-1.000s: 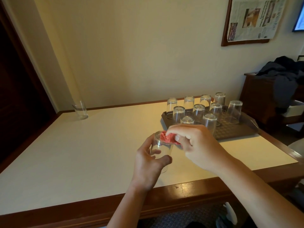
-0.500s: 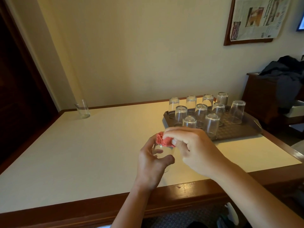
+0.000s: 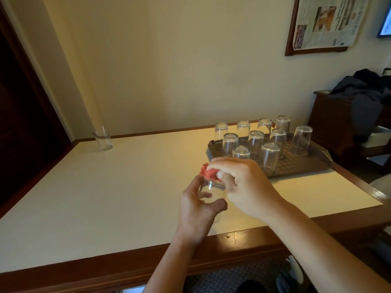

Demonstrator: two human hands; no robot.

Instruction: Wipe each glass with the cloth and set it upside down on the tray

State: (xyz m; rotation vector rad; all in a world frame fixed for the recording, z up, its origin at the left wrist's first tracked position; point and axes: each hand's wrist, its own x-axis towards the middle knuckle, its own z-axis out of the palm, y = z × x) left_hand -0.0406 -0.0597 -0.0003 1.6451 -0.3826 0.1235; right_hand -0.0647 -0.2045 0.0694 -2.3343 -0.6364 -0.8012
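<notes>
Red cloth pinched by right hand, left hand gripping glass

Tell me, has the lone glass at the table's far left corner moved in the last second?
No. The lone glass sits at the same spot by the table's back edge; only the camera shifted.

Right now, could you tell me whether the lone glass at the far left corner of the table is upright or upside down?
Upright. The lone glass stands on its base with its open rim on top, unlike the inverted glasses on the tray.
</notes>
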